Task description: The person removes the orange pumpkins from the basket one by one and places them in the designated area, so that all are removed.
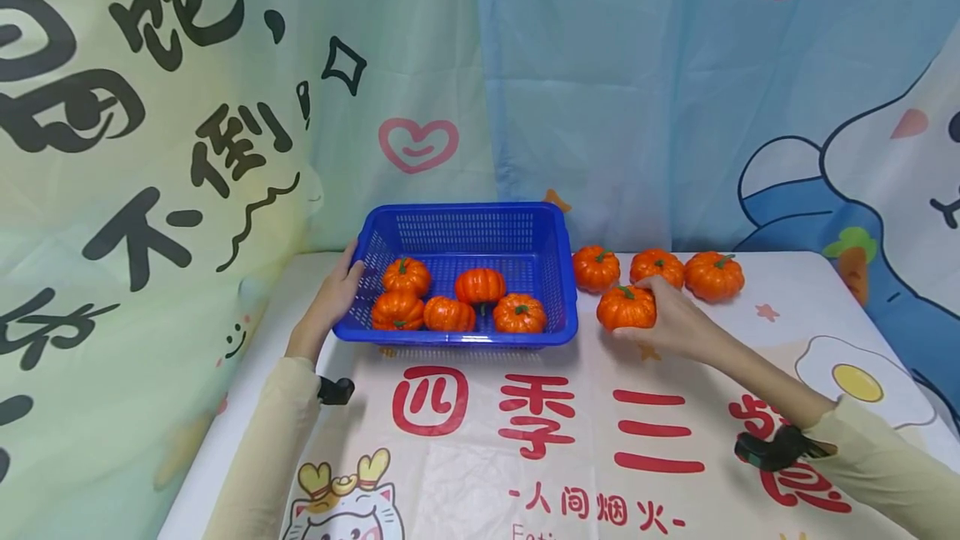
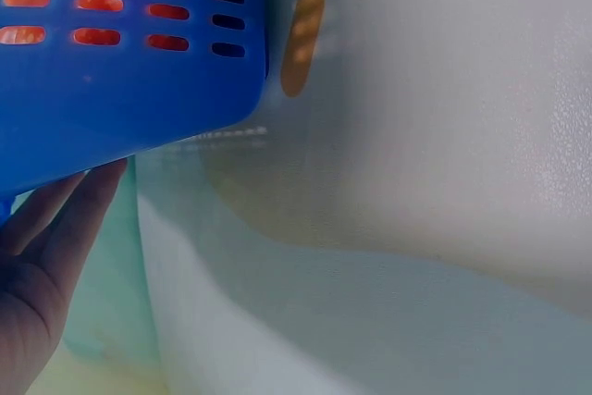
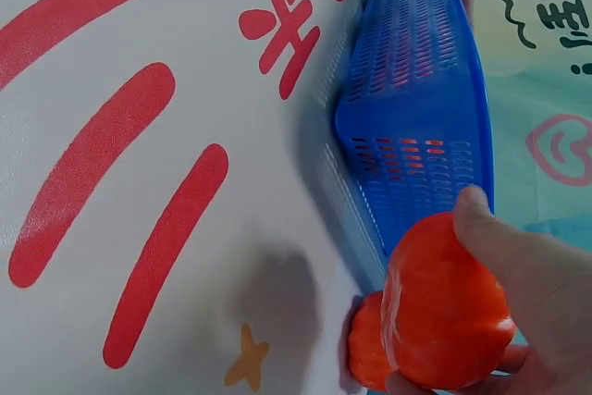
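Note:
My right hand [image 1: 675, 319] grips a small orange toy pumpkin [image 1: 627, 307], thumb and fingers round its sides. In the right wrist view this pumpkin [image 3: 446, 307] is held above the table, to the right of the basket. A blue plastic basket [image 1: 456, 339] with slotted walls stands in the middle, holding several more pumpkins [image 1: 448, 314] on its floor. Against the basket's left side rests my left hand [image 1: 333, 298]. The left wrist view shows its fingers [image 2: 85, 219] fairly straight, touching the outside of the blue wall.
Three pumpkins lie on the table right of the basket: one beside its wall [image 1: 596, 268], one behind my right hand [image 1: 657, 267], one farther right [image 1: 714, 276]. A printed cloth [image 1: 465, 473] covers the table. Behind hangs a printed curtain [image 1: 585, 107].

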The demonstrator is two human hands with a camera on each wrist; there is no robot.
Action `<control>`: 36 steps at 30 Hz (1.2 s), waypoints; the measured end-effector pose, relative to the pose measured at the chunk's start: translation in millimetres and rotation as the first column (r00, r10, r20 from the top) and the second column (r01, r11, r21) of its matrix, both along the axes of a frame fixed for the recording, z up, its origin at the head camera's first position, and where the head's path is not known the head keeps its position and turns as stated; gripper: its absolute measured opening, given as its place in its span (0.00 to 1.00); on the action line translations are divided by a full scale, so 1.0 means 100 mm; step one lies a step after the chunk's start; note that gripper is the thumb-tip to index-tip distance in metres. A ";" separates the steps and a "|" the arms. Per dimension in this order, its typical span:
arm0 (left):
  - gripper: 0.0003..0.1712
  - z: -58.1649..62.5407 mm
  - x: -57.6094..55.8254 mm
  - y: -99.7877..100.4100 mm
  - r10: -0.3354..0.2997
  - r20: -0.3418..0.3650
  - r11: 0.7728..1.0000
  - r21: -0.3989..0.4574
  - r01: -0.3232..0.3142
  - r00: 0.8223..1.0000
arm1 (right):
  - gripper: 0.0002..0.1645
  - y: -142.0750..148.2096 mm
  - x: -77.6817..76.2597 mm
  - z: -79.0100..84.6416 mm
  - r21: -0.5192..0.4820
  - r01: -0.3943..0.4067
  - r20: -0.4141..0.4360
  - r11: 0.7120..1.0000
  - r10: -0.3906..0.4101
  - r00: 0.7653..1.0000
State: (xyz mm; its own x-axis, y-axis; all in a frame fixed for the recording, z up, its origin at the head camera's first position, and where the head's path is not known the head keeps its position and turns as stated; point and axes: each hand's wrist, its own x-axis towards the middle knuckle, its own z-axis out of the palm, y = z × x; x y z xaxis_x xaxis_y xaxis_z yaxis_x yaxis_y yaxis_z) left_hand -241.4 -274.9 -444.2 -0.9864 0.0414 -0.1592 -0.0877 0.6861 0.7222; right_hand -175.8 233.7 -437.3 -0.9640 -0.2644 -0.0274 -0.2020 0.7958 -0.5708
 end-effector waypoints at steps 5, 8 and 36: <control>0.35 0.00 0.00 0.00 -0.001 -0.005 1.000 0.002 0.001 1.000 | 0.51 -0.05 -0.01 -0.08 -0.038 0.061 0.066 0.997 -0.059 0.996; 0.35 0.00 0.00 0.01 -0.001 -0.003 1.000 0.002 0.001 1.000 | 0.54 -0.08 -0.03 -0.16 -0.069 0.090 0.107 0.993 -0.083 0.991; 0.35 0.00 0.00 0.00 0.007 0.013 1.000 -0.007 -0.007 1.000 | 0.59 -0.27 -0.05 -0.74 -0.200 0.072 0.042 0.977 -0.065 0.997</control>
